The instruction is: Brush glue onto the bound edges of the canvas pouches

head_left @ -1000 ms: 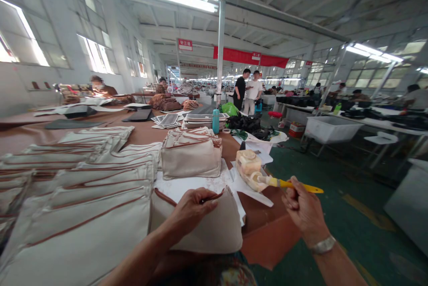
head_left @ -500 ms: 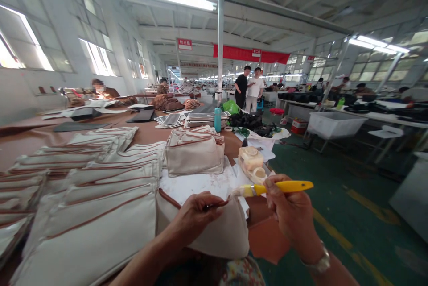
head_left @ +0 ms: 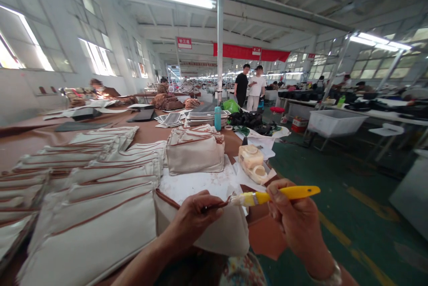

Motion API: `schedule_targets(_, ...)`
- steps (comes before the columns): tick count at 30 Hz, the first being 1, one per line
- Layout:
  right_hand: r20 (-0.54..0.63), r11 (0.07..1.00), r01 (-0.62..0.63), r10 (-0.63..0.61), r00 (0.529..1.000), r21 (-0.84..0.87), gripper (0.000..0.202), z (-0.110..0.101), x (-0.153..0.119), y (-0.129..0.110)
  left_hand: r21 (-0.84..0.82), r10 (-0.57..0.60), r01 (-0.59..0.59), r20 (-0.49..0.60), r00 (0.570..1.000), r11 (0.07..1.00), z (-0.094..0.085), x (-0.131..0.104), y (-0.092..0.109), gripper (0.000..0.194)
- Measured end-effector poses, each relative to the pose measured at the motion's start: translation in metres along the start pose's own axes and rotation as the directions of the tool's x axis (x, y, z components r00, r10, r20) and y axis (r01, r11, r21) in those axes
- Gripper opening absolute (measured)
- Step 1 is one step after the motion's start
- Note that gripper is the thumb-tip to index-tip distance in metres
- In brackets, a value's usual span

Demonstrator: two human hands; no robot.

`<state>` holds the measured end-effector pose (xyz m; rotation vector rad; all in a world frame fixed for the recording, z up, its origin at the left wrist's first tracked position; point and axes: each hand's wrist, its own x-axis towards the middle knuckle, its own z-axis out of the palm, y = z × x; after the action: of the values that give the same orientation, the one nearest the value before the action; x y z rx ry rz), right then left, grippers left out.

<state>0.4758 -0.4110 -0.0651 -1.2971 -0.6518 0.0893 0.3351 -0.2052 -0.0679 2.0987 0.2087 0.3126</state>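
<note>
My left hand pinches the brown-trimmed edge of a pale fabric piece that hangs at the table's front edge. In my right hand is a brush with a yellow handle, held level with its bristles pointing left. The bristle tip meets the brown trim just right of my left fingertips. Beyond the brush stands a cream plastic container with a round opening. A white sheet lies behind my left hand.
Stacked pale pieces with brown edging cover the left of the table. Another stack stands behind the sheet, near a teal bottle. Two people stand farther back. A white bin is at the right.
My right hand has shifted slightly right and down with the brush, which now lies more level. My left hand keeps its pinch on the trim, nearly in place.
</note>
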Motion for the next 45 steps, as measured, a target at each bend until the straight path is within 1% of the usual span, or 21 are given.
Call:
schedule_targets(2, 0.018, 0.999, -0.017, 0.018, 1.000, -0.029, 0.034, -0.003, -0.001, 0.001, 0.147, 0.069, -0.060, -0.056, 0.996, 0.987, 0.001, -0.002, 0.003, 0.026)
schedule_targets(4, -0.040, 0.999, -0.022, 0.020, 0.999, -0.038, 0.034, -0.009, -0.001, 0.001, 0.369, 0.204, -0.157, -0.093, 0.974, 0.916, 0.003, -0.006, 0.007, 0.024)
schedule_targets(6, -0.115, 1.000, -0.026, 0.028, 0.993, 0.013, 0.033, -0.019, -0.001, -0.005, 0.603, 0.398, -0.292, -0.046, 0.916, 0.743, 0.004, -0.011, 0.013, 0.025)
schedule_targets(9, -0.129, 0.995, -0.038, 0.049, 0.990, 0.090, 0.030, -0.032, -0.003, -0.023, 0.804, 0.628, -0.451, 0.128, 0.768, 0.388, 0.004, -0.021, 0.023, 0.025)
schedule_targets(11, -0.077, 0.996, -0.042, 0.048, 0.996, 0.074, 0.029, -0.036, -0.005, -0.035, 0.823, 0.707, -0.525, 0.237, 0.667, 0.219, 0.003, -0.027, 0.030, 0.019)
schedule_targets(14, 0.015, 1.000, -0.027, 0.027, 1.000, -0.004, 0.030, -0.034, -0.006, -0.048, 0.794, 0.765, -0.602, 0.336, 0.550, 0.084, 0.000, -0.032, 0.036, 0.020)
schedule_targets(17, 0.198, 0.989, -0.014, 0.043, 0.979, -0.145, 0.031, -0.032, -0.006, -0.058, 0.793, 0.796, -0.609, 0.361, 0.485, 0.011, -0.001, -0.033, 0.039, 0.021)
schedule_targets(20, 0.392, 0.952, 0.025, 0.101, 0.914, -0.304, 0.029, -0.034, -0.003, -0.073, 0.776, 0.816, -0.629, 0.394, 0.423, -0.049, -0.002, -0.032, 0.038, 0.019)
schedule_targets(22, 0.421, 0.940, 0.056, 0.096, 0.902, -0.335, 0.027, -0.037, 0.000, -0.083, 0.755, 0.823, -0.653, 0.405, 0.400, -0.054, -0.001, -0.032, 0.037, 0.018)
schedule_targets(24, 0.361, 0.944, 0.059, 0.065, 0.930, -0.324, 0.027, -0.036, 0.003, -0.087, 0.743, 0.838, -0.669, 0.375, 0.397, -0.015, 0.002, -0.034, 0.037, 0.016)
schedule_targets(26, 0.312, 0.958, 0.041, 0.052, 0.949, -0.285, 0.025, -0.030, 0.004, -0.085, 0.750, 0.862, -0.659, 0.296, 0.411, 0.057, 0.006, -0.036, 0.038, 0.012)
schedule_targets(28, 0.369, 0.976, 0.004, 0.079, 0.926, -0.220, 0.025, -0.023, 0.005, -0.081, 0.765, 0.870, -0.629, 0.211, 0.446, 0.137, 0.010, -0.038, 0.040, 0.009)
schedule_targets(30, 0.470, 0.984, -0.028, 0.108, 0.876, -0.175, 0.024, -0.019, 0.006, -0.078, 0.772, 0.858, -0.608, 0.173, 0.484, 0.187, 0.012, -0.041, 0.040, 0.009)
schedule_targets(32, 0.512, 0.984, -0.023, 0.112, 0.852, -0.177, 0.023, -0.020, 0.008, -0.078, 0.775, 0.841, -0.605, 0.197, 0.504, 0.182, 0.013, -0.043, 0.040, 0.011)
schedule_targets(35, 0.451, 0.981, 0.006, 0.085, 0.889, -0.196, 0.024, -0.022, 0.010, -0.079, 0.771, 0.828, -0.615, 0.231, 0.510, 0.164, 0.012, -0.043, 0.039, 0.011)
schedule_targets(37, 0.429, 0.986, -0.016, 0.088, 0.899, -0.169, 0.026, -0.021, 0.009, -0.077, 0.754, 0.835, -0.633, 0.227, 0.502, 0.175, 0.012, -0.040, 0.036, 0.010)
schedule_targets(38, 0.447, 0.987, -0.031, 0.098, 0.889, -0.156, 0.026, -0.020, 0.008, -0.076, 0.745, 0.838, -0.642, 0.223, 0.498, 0.183, 0.011, -0.038, 0.034, 0.010)
schedule_targets(40, 0.504, 0.987, -0.045, 0.118, 0.856, -0.156, 0.028, -0.019, 0.005, -0.073, 0.744, 0.828, -0.639, 0.227, 0.514, 0.193, 0.009, -0.032, 0.028, 0.017)
schedule_targets(42, 0.498, 0.979, -0.055, 0.147, 0.854, -0.194, 0.029, -0.025, 0.003, -0.071, 0.760, 0.776, -0.617, 0.258, 0.575, 0.205, 0.003, -0.021, 0.022, 0.025)
schedule_targets(44, 0.355, 0.973, -0.086, 0.158, 0.921, -0.212, 0.031, -0.039, 0.001, -0.070, 0.747, 0.690, -0.606, 0.286, 0.664, 0.273, -0.006, -0.002, 0.021, 0.038)
schedule_targets(45, 0.240, 0.973, -0.099, 0.150, 0.959, -0.210, 0.031, -0.048, -0.001, -0.070, 0.716, 0.643, -0.603, 0.283, 0.712, 0.352, -0.011, 0.010, 0.023, 0.047)
